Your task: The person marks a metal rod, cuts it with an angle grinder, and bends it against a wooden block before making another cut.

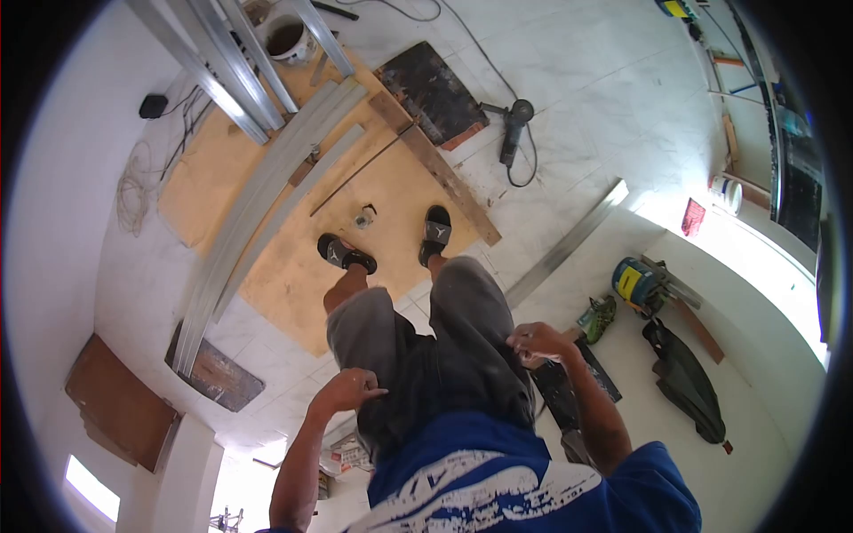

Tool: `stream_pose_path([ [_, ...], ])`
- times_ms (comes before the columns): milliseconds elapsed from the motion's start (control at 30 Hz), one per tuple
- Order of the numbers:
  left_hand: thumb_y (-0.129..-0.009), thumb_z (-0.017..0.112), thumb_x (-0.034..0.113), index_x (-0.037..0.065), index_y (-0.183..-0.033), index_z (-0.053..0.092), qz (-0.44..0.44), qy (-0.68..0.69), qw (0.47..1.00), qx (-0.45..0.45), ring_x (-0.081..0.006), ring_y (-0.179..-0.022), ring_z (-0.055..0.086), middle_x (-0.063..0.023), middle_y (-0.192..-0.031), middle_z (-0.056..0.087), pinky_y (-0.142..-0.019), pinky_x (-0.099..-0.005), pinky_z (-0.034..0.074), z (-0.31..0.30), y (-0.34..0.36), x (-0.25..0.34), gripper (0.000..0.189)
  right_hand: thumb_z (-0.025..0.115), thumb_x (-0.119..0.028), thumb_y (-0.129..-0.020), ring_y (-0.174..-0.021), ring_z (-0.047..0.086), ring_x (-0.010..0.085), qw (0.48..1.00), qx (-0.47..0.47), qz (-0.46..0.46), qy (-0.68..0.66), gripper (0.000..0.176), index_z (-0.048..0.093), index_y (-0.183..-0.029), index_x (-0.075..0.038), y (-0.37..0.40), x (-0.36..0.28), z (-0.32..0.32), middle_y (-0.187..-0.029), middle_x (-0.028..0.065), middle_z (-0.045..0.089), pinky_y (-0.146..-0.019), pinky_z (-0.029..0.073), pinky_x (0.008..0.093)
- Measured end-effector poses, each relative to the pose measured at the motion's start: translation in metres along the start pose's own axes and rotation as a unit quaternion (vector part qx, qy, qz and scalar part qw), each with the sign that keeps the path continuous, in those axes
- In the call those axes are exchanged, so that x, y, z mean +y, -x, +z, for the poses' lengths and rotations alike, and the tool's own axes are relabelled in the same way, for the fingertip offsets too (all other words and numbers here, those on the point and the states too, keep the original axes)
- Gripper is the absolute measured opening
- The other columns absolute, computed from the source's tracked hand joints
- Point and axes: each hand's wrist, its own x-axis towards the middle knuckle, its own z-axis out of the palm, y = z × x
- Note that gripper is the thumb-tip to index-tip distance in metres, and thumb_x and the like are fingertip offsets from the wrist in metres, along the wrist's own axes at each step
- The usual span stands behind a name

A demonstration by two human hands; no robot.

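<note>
Fingers (375, 391) curl loosely, empty: left hand (346, 389) and right hand (538, 342) at the shorts (466, 293). Channels (253, 209) lie lengthwise along the board's (293, 275) left edge, nearer the left hand.

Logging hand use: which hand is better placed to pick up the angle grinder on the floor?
Right, probably. The angle grinder lies ahead, beyond the right foot; the right hand is on that side, the left hand across the body. Neither visibly holds anything.
</note>
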Motion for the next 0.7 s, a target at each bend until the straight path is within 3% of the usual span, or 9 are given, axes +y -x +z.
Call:
stream_pose_path([
  [133,-0.088,0.07,0.032,0.002,-0.09,0.069,-0.047,0.028,0.977,0.208,-0.032,-0.076,0.07,-0.0184,-0.08,0.07,-0.069,-0.0404,0.052,-0.066,-0.113,-0.027,0.031,0.06,-0.026,-0.096,-0.069,0.064,0.0125,0.982,0.177,-0.071,-0.012,0.028,0.069,-0.098,0.0,-0.181,0.054,-0.075,-0.077,0.0051,0.067,-0.062,0.053,0.0281],
  [267,-0.089,0.071,0.025,0.002,-0.086,0.066,-0.051,-0.104,0.956,0.27,-0.0343,-0.072,0.07,-0.0177,-0.073,0.068,-0.065,-0.0424,0.052,-0.177,-0.264,-0.082,0.023,0.058,-0.028,-0.096,-0.07,0.066,0.0169,0.955,0.258,-0.114,0.089,0.03,0.068,-0.1,0.0,-0.337,0.034,-0.147,-0.079,0.0104,0.069,-0.061,0.054,0.0327],
  [300,-0.087,0.071,0.023,0.003,-0.084,0.065,0.01,-0.117,0.944,0.309,-0.0345,-0.068,0.069,-0.0165,-0.072,0.068,-0.062,-0.0413,0.052,-0.202,-0.304,-0.107,0.021,0.059,-0.03,-0.096,-0.07,0.068,0.0211,0.942,0.265,-0.15,0.144,0.031,0.068,-0.101,0.0,-0.385,0.052,-0.177,-0.08,0.0132,0.069,-0.061,0.055,0.0353],
  [433,-0.086,0.07,0.02,0.002,-0.086,0.065,0.06,-0.206,0.918,0.333,-0.0358,-0.073,0.067,-0.018,-0.076,0.067,-0.066,-0.0431,0.052,-0.288,-0.42,-0.128,0.018,0.059,-0.043,-0.096,-0.083,0.069,0.0397,0.728,0.422,-0.196,0.503,0.044,0.067,-0.105,-0.001,-0.551,0.072,-0.331,-0.097,0.0243,0.07,-0.068,0.056,0.0484],
  [467,-0.086,0.07,0.02,0.002,-0.086,0.065,0.079,-0.221,0.909,0.344,-0.036,-0.073,0.067,-0.0179,-0.076,0.067,-0.066,-0.043,0.052,-0.3,-0.442,-0.128,0.018,0.058,-0.047,-0.095,-0.084,0.069,0.0437,0.732,0.541,-0.147,0.386,0.048,0.067,-0.104,0.0,-0.587,0.07,-0.365,-0.101,0.0267,0.069,-0.069,0.055,0.0521],
  [533,-0.088,0.07,0.02,0.002,-0.085,0.064,0.131,-0.257,0.887,0.361,-0.0359,-0.072,0.066,-0.0172,-0.078,0.068,-0.064,-0.0425,0.051,-0.32,-0.483,-0.137,0.018,0.062,-0.057,-0.09,-0.102,0.064,0.0492,0.722,0.625,-0.108,0.276,0.07,0.062,-0.112,0.009,-0.582,0.005,-0.379,-0.105,0.0351,0.065,-0.091,0.051,0.0532],
  [567,-0.088,0.069,0.02,0.003,-0.085,0.064,0.146,-0.275,0.879,0.361,-0.0355,-0.072,0.066,-0.0169,-0.078,0.068,-0.064,-0.0421,0.051,-0.326,-0.497,-0.142,0.018,0.062,-0.06,-0.088,-0.11,0.06,0.0523,0.667,0.686,-0.092,0.276,0.079,0.059,-0.115,0.014,-0.604,0.0,-0.401,-0.111,0.042,0.06,-0.098,0.047,0.0528],
  [633,-0.089,0.069,0.019,0.003,-0.085,0.064,0.173,-0.313,0.86,0.365,-0.0346,-0.071,0.066,-0.0162,-0.079,0.068,-0.063,-0.0412,0.051,-0.334,-0.513,-0.15,0.018,0.061,-0.072,-0.083,-0.114,0.058,0.053,0.638,0.736,-0.072,0.215,0.096,0.058,-0.116,0.018,-0.619,-0.026,-0.418,-0.117,0.0424,0.058,-0.097,0.048,0.0525],
  [700,-0.089,0.069,0.02,0.003,-0.086,0.064,0.135,-0.32,0.878,0.331,-0.0323,-0.069,0.066,-0.0148,-0.077,0.068,-0.063,-0.0397,0.051,-0.332,-0.505,-0.157,0.018,0.061,-0.075,-0.08,-0.113,0.06,0.0506,0.674,0.715,-0.044,0.179,0.099,0.058,-0.117,0.017,-0.626,-0.041,-0.433,-0.116,0.0393,0.06,-0.097,0.049,0.0513],
])
